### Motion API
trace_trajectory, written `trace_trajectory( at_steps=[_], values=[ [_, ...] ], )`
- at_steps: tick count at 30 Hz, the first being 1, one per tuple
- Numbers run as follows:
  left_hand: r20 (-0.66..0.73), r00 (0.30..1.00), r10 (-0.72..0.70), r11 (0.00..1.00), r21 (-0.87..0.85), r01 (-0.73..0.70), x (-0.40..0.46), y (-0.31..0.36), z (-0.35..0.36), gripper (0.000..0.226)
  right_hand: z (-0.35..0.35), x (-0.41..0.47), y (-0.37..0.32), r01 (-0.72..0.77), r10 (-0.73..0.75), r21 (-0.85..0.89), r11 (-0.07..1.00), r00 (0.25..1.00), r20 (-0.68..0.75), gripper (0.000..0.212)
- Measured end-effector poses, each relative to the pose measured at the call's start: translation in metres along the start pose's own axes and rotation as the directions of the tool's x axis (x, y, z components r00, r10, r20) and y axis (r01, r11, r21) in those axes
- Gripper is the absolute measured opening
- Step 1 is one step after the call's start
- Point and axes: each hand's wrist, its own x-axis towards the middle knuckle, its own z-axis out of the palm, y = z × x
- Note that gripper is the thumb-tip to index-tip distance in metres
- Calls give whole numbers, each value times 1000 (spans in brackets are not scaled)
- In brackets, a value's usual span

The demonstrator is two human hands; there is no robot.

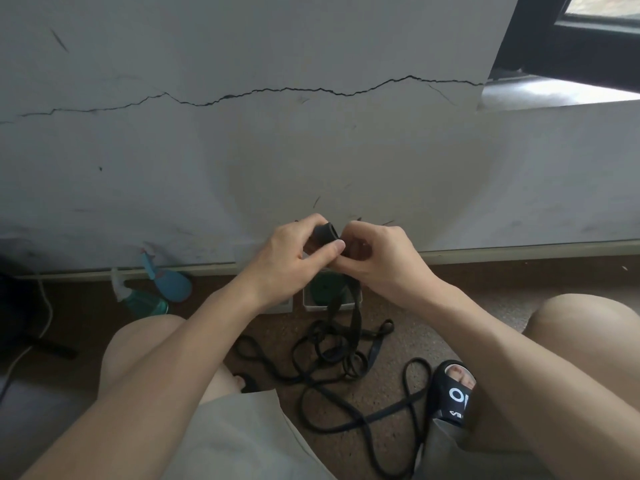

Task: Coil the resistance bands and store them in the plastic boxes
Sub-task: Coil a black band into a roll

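A black rubber resistance-band coil (325,233) sits at twelve o'clock. Loose black bands (332,355) tangle on speckled brown floor (450,323). A turquoise plastic spray bottle (145,301) lies at nine o'clock.

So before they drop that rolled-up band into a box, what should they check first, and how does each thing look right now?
1. Coil held firmly: ok. Left hand and right hand both pinch the black coil.
2. Band fully wound: not ok. A loose tail hangs from the hands toward the floor.
3. Tail free of the pile: cannot tell. It drops into the tangled bands.
4. Box within reach: ok. A plastic box sits right below the hands.
5. Room in that box: cannot tell. Something green lies inside; the hands hide the rest.
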Motion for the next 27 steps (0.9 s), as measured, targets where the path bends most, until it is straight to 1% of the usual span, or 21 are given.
trace_trajectory(
  at_steps=[4, 8, 10, 12, 14, 15, 17, 18, 19, 20, 22, 23, 24, 25, 26, 27],
  values=[
    [-19, 1000, 21, 996, -92, -23, 0, 1, -11, 11, -6, 3, 4, 53, -51, -17, 998, 996, 76, 28],
    [-3, 1000, 8, 977, -213, -8, -2, 0, -20, 9, -6, 4, 7, 32, -47, 74, 997, 975, 215, 25],
    [-13, 1000, 11, 974, -224, -14, -2, -2, -22, 10, -5, 4, 7, 18, -33, 72, 997, 975, 220, 17],
    [-20, 1000, 23, 981, -192, -27, -3, -1, -23, 14, -4, 2, 7, 32, -41, 56, 998, 983, 181, 10],
    [-17, 999, 37, 988, -147, -39, -5, -1, -23, 17, -4, 0, 7, 63, -63, 10, 998, 986, 153, 16],
    [-19, 999, 45, 991, -124, -47, -5, -1, -23, 17, -4, 0, 7, 76, -69, -39, 996, 987, 148, 19],
    [-22, 998, 65, 994, -81, -67, -3, -1, -26, 16, -3, 0, 6, 98, -74, -192, 977, 989, 128, 21],
    [-18, 997, 80, 995, -57, -81, -1, 0, -28, 15, -4, 2, 5, 89, -61, -246, 965, 991, 121, 21],
    [-10, 995, 99, 995, -29, -99, 0, 1, -30, 14, -5, 4, 5, 75, -41, -264, 962, 991, 131, 20],
    [3, 993, 120, 993, 0, -120, 3, 3, -33, 14, -8, 6, 4, 54, -12, -244, 968, 986, 168, 20],
    [38, 987, 157, 987, 40, -159, 8, 7, -39, 13, -12, 9, 0, 2, 33, -113, 994, 951, 308, 21],
    [56, 984, 172, 983, 53, -175, 11, 9, -43, 13, -15, 11, -2, -37, 51, -44, 998, 918, 394, 24],
    [73, 981, 181, 980, 69, -186, 14, 11, -47, 12, -18, 12, -5, -80, 69, 3, 997, 882, 466, 35],
    [91, 979, 184, 977, 91, -192, 18, 12, -51, 12, -21, 13, -7, -114, 87, 21, 993, 857, 508, 43],
    [107, 978, 180, 975, 109, -192, 21, 13, -54, 12, -22, 14, -9, -128, 99, 21, 992, 849, 519, 43],
    [117, 978, 173, 975, 117, -187, 25, 13, -57, 12, -23, 17, -10, -121, 99, 11, 993, 856, 507, 38]
  ],
)
